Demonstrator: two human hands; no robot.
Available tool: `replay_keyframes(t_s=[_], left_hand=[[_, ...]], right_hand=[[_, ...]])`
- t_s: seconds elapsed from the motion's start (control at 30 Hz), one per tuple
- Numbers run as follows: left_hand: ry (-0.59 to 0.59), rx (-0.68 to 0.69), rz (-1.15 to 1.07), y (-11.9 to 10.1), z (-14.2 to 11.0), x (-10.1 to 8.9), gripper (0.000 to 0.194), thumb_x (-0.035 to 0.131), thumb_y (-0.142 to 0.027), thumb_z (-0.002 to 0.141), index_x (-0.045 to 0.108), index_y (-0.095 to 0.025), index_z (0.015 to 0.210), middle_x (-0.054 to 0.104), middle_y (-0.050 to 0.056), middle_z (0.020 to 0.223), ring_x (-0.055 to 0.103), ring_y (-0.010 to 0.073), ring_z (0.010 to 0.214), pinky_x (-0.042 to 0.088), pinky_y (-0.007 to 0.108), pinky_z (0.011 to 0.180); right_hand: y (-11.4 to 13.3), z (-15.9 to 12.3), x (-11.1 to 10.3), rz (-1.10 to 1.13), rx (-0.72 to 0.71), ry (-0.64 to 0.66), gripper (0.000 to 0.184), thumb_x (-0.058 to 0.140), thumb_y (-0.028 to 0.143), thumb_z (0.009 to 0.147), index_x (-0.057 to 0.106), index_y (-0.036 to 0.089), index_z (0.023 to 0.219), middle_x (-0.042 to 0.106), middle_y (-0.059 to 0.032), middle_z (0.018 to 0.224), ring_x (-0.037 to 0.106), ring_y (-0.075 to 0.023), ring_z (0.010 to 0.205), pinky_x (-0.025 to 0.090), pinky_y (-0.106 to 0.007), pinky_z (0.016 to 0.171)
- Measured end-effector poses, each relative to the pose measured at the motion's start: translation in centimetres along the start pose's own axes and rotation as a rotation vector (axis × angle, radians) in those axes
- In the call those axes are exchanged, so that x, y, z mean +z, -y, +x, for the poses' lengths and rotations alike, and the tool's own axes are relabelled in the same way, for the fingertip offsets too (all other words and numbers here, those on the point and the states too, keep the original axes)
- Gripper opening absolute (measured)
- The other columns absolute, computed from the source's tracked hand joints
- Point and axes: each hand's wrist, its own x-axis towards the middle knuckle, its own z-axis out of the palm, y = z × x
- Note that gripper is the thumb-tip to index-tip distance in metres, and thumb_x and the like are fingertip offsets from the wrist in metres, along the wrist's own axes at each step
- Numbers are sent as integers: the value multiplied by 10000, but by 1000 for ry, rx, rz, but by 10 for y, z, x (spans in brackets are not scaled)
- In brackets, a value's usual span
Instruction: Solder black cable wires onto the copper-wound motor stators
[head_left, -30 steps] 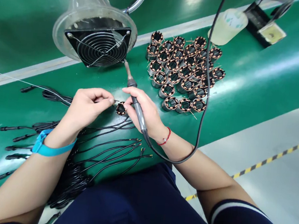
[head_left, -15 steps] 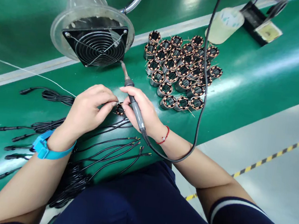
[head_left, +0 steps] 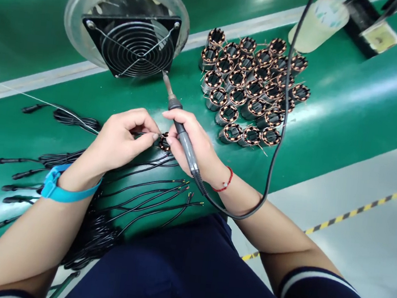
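My left hand [head_left: 123, 138] is closed in a pinch on a thin black wire [head_left: 143, 134] right at a small copper-wound stator coil [head_left: 164, 142]. My right hand [head_left: 193, 146] is wrapped round a soldering iron [head_left: 182, 135], whose tip points up toward the fan, and its fingertips also touch the coil. The iron's black cord [head_left: 273, 148] loops off to the right and up. A blue wrist strap [head_left: 58, 186] sits on my left wrist. The coil is partly hidden between my fingers.
Several more stator coils [head_left: 252, 88] stand grouped on the green bench. A fume fan [head_left: 132, 41] in a clear duct is at the back. Black cables [head_left: 135, 199] lie in front of me. A tape roll [head_left: 318, 24] and iron stand [head_left: 372, 25] are far right.
Both hands stay pinched together at the coil; the left fingers shifted slightly along the wire. The view moved a little, so the fan and coils sit higher and further right.
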Motion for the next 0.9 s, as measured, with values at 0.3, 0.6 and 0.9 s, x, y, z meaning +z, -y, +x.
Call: replay_keyframes(t_s=[0.3, 0.6, 0.9], left_hand=[[-36, 63, 68, -1, 0, 3, 67, 620, -183, 787, 671, -172, 745, 608, -25, 703, 508, 91, 616, 407, 231, 613], [24, -26, 36, -3, 0, 4, 101, 606, -204, 809, 668, -157, 745, 595, -63, 646, 476, 67, 581, 373, 196, 572], [37, -133, -127, -2, 0, 4, 89, 655, -247, 769, 666, -160, 756, 546, -45, 588, 418, 79, 521, 315, 221, 497]], right_hand=[[-2, 2, 0, -57, -75, -57, 422, 445, 131, 885, 392, 224, 1293, 595, 16, 925, 594, -145, 912, 502, -347, 923], [1, 1, 7, -128, -93, -123, 329, 477, 161, 932, 458, 206, 1257, 626, -7, 1045, 609, -114, 910, 505, -270, 911], [-2, 3, 1, 41, 48, -46, 489, 528, 145, 879, 381, 228, 1338, 603, 34, 922, 616, -97, 799, 558, -263, 818]])
